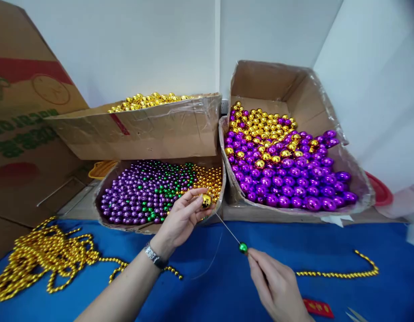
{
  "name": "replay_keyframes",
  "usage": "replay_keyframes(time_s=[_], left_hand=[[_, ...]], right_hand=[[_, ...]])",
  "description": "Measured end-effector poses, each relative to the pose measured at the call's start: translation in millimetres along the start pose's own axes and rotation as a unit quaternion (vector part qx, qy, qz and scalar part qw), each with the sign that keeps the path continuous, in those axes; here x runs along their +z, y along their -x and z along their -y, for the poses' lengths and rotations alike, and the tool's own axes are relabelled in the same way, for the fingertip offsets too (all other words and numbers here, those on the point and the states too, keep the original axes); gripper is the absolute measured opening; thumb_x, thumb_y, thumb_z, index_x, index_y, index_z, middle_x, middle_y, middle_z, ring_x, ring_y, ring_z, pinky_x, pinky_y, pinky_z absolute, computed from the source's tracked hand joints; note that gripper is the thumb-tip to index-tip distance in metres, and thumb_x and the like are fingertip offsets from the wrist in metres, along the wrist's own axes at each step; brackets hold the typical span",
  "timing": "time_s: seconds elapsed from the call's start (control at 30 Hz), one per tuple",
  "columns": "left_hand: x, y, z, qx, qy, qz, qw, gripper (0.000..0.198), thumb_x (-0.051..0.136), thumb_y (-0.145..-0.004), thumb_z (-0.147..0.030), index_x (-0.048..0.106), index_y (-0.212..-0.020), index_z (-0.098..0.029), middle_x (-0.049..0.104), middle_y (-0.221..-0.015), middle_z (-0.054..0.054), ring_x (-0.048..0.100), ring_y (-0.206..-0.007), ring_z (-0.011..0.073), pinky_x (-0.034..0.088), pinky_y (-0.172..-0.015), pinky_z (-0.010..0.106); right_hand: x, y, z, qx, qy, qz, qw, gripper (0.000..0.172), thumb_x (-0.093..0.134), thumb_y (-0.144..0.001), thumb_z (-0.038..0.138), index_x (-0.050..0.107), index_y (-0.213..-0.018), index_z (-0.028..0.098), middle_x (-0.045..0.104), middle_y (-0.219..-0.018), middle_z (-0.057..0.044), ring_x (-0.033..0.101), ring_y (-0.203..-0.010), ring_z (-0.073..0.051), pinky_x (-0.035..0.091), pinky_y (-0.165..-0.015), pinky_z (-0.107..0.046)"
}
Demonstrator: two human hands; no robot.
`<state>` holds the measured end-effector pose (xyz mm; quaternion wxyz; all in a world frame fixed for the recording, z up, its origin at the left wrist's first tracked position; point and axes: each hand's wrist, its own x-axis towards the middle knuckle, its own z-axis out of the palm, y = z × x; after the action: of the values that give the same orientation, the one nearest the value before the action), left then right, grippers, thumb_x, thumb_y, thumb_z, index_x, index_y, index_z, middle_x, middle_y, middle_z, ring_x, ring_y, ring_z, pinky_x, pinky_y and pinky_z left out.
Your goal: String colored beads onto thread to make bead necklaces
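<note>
My left hand (185, 214), with a watch on its wrist, pinches a large gold bead (207, 201) above the front right edge of the box of small beads (136, 192). To the lower right, my right hand (275, 279) has its thumb and forefinger closed at a green bead (243, 247). A thin needle or wire (229, 230) runs from the green bead up toward the gold bead; its tip lies near my left fingers. A faint thread (213, 258) curves over the blue cloth between my hands.
Gold bead strings (49, 255) lie piled at left, and another gold strand (337, 274) at right. A box of large purple and gold beads (287, 179) stands at the back right. Scissor tips (356, 315) and a red packet (318, 307) lie at the front right.
</note>
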<state>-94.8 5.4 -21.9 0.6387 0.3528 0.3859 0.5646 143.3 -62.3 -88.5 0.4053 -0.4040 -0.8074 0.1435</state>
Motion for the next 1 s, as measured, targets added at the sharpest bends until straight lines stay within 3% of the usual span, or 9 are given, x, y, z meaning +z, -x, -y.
replay_keyframes(time_s=[0.27,0.47,0.67,1.0], left_hand=[[3.5,11.9,5.1,0.000,-0.032,-0.025,0.999,0.027,0.067,-0.078,-0.026,0.063,-0.104,-0.021,0.061,-0.100,0.005,0.060,-0.087,0.0161,0.053,-0.076,0.030],[12.0,24.1,10.3,0.112,-0.167,-0.031,0.979,0.038,0.073,-0.071,-0.018,0.061,-0.106,-0.022,0.061,-0.113,0.006,0.056,-0.104,0.0189,0.047,-0.089,0.029],[11.1,32.1,23.1,0.067,-0.092,-0.013,0.993,0.053,0.074,-0.068,-0.016,0.052,-0.116,-0.024,0.061,-0.112,0.008,0.058,-0.100,0.0192,0.049,-0.082,0.029],[7.2,41.4,23.3,0.061,-0.095,-0.025,0.993,0.056,0.076,-0.065,-0.014,0.052,-0.115,-0.024,0.060,-0.112,0.008,0.056,-0.103,0.0208,0.049,-0.083,0.030]], right_hand=[[2.7,0.4,0.9,-0.017,0.049,0.011,0.999,0.023,0.043,-0.091,0.016,0.060,-0.107,0.016,0.067,-0.078,-0.007,0.068,-0.071,-0.017,0.055,-0.069,-0.026],[8.7,1.3,0.2,-0.022,0.094,0.011,0.995,0.024,0.043,-0.091,0.015,0.059,-0.108,0.015,0.070,-0.087,-0.009,0.069,-0.076,-0.018,0.055,-0.073,-0.027],[13.1,0.1,2.3,0.009,0.026,0.018,0.999,0.023,0.040,-0.093,0.018,0.059,-0.104,0.017,0.069,-0.087,-0.007,0.068,-0.073,-0.015,0.054,-0.066,-0.022],[21.7,8.4,-9.3,-0.059,0.095,0.014,0.994,0.024,0.042,-0.091,0.014,0.058,-0.109,0.014,0.070,-0.088,-0.011,0.069,-0.073,-0.018,0.056,-0.067,-0.025]])
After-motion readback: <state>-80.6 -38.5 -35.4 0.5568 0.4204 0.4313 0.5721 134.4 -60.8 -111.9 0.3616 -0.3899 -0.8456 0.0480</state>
